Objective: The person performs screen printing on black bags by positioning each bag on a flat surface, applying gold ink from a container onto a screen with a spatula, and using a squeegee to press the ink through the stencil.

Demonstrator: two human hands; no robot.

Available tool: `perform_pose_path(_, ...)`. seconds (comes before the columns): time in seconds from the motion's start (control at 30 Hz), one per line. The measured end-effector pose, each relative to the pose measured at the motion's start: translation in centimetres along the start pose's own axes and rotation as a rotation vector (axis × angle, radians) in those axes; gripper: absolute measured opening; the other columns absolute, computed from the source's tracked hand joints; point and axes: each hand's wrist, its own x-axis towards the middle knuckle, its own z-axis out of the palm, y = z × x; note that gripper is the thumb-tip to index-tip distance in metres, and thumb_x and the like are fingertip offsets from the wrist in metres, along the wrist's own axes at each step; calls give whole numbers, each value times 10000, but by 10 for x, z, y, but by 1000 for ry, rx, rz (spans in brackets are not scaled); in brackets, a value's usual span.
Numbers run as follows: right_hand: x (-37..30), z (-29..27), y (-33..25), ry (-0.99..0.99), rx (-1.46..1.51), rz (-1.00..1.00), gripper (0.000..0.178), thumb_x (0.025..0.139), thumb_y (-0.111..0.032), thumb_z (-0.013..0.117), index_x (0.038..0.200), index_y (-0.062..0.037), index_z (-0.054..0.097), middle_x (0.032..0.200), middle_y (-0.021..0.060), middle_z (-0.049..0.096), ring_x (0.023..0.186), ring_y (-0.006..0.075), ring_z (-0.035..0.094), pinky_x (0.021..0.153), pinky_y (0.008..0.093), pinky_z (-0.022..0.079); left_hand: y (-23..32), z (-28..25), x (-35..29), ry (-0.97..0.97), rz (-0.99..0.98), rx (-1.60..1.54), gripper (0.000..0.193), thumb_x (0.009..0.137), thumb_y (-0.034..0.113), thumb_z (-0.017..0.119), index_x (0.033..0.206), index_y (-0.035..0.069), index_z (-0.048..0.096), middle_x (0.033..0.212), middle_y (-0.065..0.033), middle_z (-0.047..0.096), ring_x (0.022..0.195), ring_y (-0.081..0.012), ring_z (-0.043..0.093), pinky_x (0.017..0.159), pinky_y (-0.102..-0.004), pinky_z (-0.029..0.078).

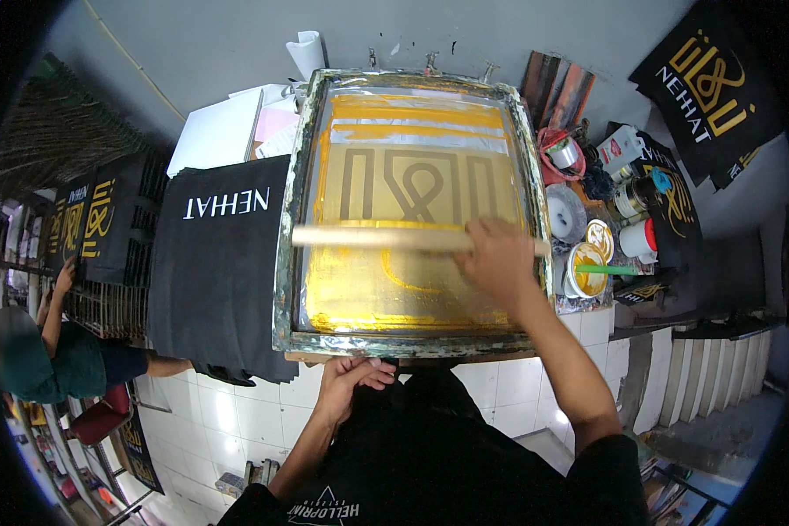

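A screen-printing frame (282,289) with a worn, paint-stained wooden rim lies in front of me. Its mesh (351,289) carries a looping stencil design and is smeared with gold-yellow ink, thickest along the near and far ends. My right hand (501,265) is wrapped round a pale wooden squeegee (368,238), which lies across the mesh from side to side; hand and squeegee are slightly blurred. Just below the frame's near edge, my left hand (358,375) has its fingers curled closed by some dark cloth; what they hold, if anything, is hidden.
Black printed fabric (210,263) is stacked at the left, with white sheets (212,131) behind. On the right stand an ink tub (586,279) with a green stick, jars and a red-lidded container (637,238). Another person (39,355) works at a far-left rack.
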Motion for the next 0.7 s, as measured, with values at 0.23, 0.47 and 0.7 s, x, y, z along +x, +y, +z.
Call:
perform_pose_path(0.23,165,21,70,-168,-62,161,735,715,-689,796,1127,-81,766,974,177,763,956,357,735,827,492,563,6,1,-3,-50,-94,-378,439,953,58,576,1332,-154,507,1252,-293,675,1136,-366,707,966,-459,595)
perform_pose_path(0.47,224,23,95,-216,-108,179,767,679,-710,800,1180,-130,779,992,172,770,972,337,739,880,466,564,37,-2,-12,-221,-288,-319,465,1016,211,545,1349,-115,540,1343,-280,634,1185,-347,686,1013,-456,567)
perform_pose_path(0.7,198,32,81,-198,-205,201,843,662,-854,702,1030,-102,791,883,156,768,848,345,750,754,475,588,179,16,108,215,841,850,310,978,172,683,1253,31,707,1208,-172,730,1148,-305,690,1015,-402,523)
